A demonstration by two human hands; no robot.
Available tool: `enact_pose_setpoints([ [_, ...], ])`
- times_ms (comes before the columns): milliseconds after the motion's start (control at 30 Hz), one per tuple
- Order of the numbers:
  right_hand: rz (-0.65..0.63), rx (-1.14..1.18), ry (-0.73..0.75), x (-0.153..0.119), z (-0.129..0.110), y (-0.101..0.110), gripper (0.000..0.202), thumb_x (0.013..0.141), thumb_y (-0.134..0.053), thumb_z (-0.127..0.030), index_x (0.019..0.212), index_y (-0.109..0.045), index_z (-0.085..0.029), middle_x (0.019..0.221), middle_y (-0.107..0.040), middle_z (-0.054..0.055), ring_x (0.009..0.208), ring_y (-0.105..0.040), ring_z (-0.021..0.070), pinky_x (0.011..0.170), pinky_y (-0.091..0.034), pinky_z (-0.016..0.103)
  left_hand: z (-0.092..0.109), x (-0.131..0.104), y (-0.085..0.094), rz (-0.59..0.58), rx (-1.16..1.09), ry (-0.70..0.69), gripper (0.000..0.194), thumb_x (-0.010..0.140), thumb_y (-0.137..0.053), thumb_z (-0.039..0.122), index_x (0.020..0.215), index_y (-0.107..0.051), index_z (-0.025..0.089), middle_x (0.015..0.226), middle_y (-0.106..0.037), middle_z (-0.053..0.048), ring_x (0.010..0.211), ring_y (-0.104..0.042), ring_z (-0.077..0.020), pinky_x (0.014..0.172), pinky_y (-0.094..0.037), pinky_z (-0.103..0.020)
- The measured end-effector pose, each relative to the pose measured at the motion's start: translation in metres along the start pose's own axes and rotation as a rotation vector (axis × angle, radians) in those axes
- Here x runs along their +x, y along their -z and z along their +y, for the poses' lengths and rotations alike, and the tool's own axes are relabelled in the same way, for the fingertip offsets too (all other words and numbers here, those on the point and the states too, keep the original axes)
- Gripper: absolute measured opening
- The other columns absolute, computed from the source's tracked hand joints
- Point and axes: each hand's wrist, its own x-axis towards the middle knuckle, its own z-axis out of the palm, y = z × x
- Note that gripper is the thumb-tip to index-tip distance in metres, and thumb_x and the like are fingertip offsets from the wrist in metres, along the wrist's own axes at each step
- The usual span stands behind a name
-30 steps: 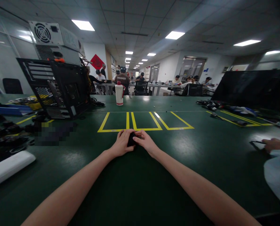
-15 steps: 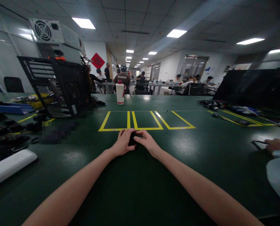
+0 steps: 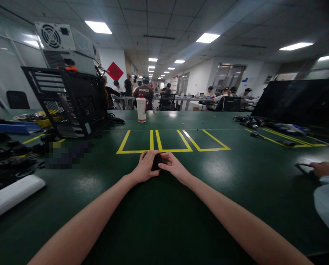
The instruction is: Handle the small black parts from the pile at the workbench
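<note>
A small dark rounded object (image 3: 156, 162) is held between my two hands, just above or on the green table (image 3: 164, 217). Its kind is hard to make out, as fingers cover much of it. My left hand (image 3: 146, 166) wraps round its left side, thumb at the near edge and fingers over the top. On its right side my right hand (image 3: 173, 166) grips it with thumb and fingertips. Both hands are at the near edge of the yellow tape outlines (image 3: 178, 150).
A white bottle with a red lid (image 3: 141, 109) stands beyond the tape. To the left are a black computer case (image 3: 78, 106) with power supplies (image 3: 59, 36) on top, and a white bar (image 3: 17, 197). At right, another person's hand (image 3: 324, 168) holds a dark thin item near a monitor (image 3: 299, 103).
My hands stay in nearly the same place, with the right fingers shifted slightly on the dark object. The other person's hand at right has tilted its item flatter.
</note>
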Motion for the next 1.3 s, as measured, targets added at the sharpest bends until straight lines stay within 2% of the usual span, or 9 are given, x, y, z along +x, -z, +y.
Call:
enact_pose_setpoints([
  [100,0.054,-0.039,0.005,0.0013,-0.0021,-0.0018,0.028,0.065,-0.061,-0.033,0.089,-0.051,-0.021,0.096,-0.053,0.003,0.096,-0.049,0.0167,0.086,-0.038,0.037,0.0018,-0.0003,0.0029,-0.007,-0.011,-0.003,0.056,0.067,-0.054,0.022,0.116,-0.028,0.022,0.115,-0.041,-0.006,0.111,-0.036,-0.0219,0.098,-0.018,-0.042],
  [200,0.088,-0.044,-0.025,0.0041,-0.0025,-0.003,0.029,0.065,-0.061,-0.033,0.09,-0.051,-0.02,0.095,-0.054,0.003,0.095,-0.05,0.017,0.086,-0.038,0.037,0.0007,-0.0002,0.002,0.002,-0.007,-0.006,0.057,0.066,-0.055,0.022,0.116,-0.028,0.022,0.115,-0.041,-0.006,0.111,-0.036,-0.0223,0.098,-0.018,-0.042],
  [333,0.046,-0.017,-0.069,0.0058,-0.0013,-0.0016,0.031,0.066,-0.061,-0.029,0.094,-0.052,-0.019,0.098,-0.055,0.005,0.094,-0.051,0.0176,0.087,-0.038,0.038,-0.0024,-0.0002,-0.0021,0.018,-0.003,-0.008,0.058,0.065,-0.055,0.021,0.117,-0.028,0.022,0.114,-0.042,-0.006,0.111,-0.036,-0.022,0.098,-0.017,-0.042],
  [533,-0.013,0.015,0.032,0.0004,-0.0017,-0.001,0.04,0.058,-0.067,-0.017,0.093,-0.05,-0.022,0.1,-0.052,0.001,0.094,-0.052,0.0153,0.088,-0.038,0.034,-0.0039,-0.0006,-0.004,0.022,-0.001,0.001,0.059,0.063,-0.056,0.02,0.116,-0.028,0.022,0.114,-0.041,-0.006,0.11,-0.036,-0.0215,0.098,-0.018,-0.04],
  [700,0.069,-0.034,0.063,0.0019,-0.0024,-0.0043,0.023,0.065,-0.061,-0.029,0.085,-0.053,-0.02,0.094,-0.055,0.002,0.095,-0.051,0.0155,0.086,-0.039,0.034,-0.0041,0.0,-0.0047,0.028,0.002,-0.006,0.059,0.064,-0.055,0.021,0.117,-0.027,0.022,0.115,-0.041,-0.006,0.111,-0.035,-0.0209,0.098,-0.017,-0.04],
  [833,0.106,-0.038,0.004,0.0063,0.0009,-0.0039,0.028,0.065,-0.06,-0.032,0.089,-0.053,-0.019,0.094,-0.055,0.003,0.093,-0.051,0.0162,0.085,-0.039,0.035,-0.0045,0.0001,-0.0052,0.033,0.005,-0.007,0.059,0.064,-0.056,0.021,0.116,-0.028,0.022,0.114,-0.042,-0.005,0.11,-0.036,-0.0208,0.098,-0.017,-0.04],
  [933,0.068,-0.022,-0.061,0.0066,0.0023,-0.0017,0.03,0.066,-0.059,-0.032,0.092,-0.052,-0.018,0.096,-0.056,0.004,0.091,-0.053,0.0167,0.085,-0.039,0.037,-0.0049,-0.0003,-0.0053,0.032,0.004,-0.01,0.059,0.064,-0.055,0.022,0.116,-0.028,0.022,0.114,-0.042,-0.006,0.11,-0.036,-0.0208,0.098,-0.017,-0.04],
  [1100,0.001,-0.005,0.03,-0.0003,-0.0005,-0.0003,0.036,0.06,-0.065,-0.02,0.093,-0.05,-0.022,0.102,-0.052,0.001,0.094,-0.053,0.0163,0.087,-0.04,0.035,-0.0049,-0.0006,-0.0052,0.034,-0.008,-0.012,0.06,0.063,-0.056,0.021,0.116,-0.028,0.022,0.114,-0.042,-0.005,0.11,-0.037,-0.0215,0.098,-0.017,-0.041],
  [1300,0.092,-0.067,0.054,-0.0002,-0.0042,-0.0053,0.023,0.067,-0.059,-0.03,0.087,-0.051,-0.02,0.096,-0.054,0.002,0.092,-0.052,0.0156,0.085,-0.041,0.034,-0.0043,-0.0007,-0.0046,0.039,-0.008,-0.011,0.059,0.064,-0.056,0.021,0.116,-0.028,0.023,0.115,-0.041,-0.005,0.111,-0.036,-0.0215,0.098,-0.018,-0.041],
])
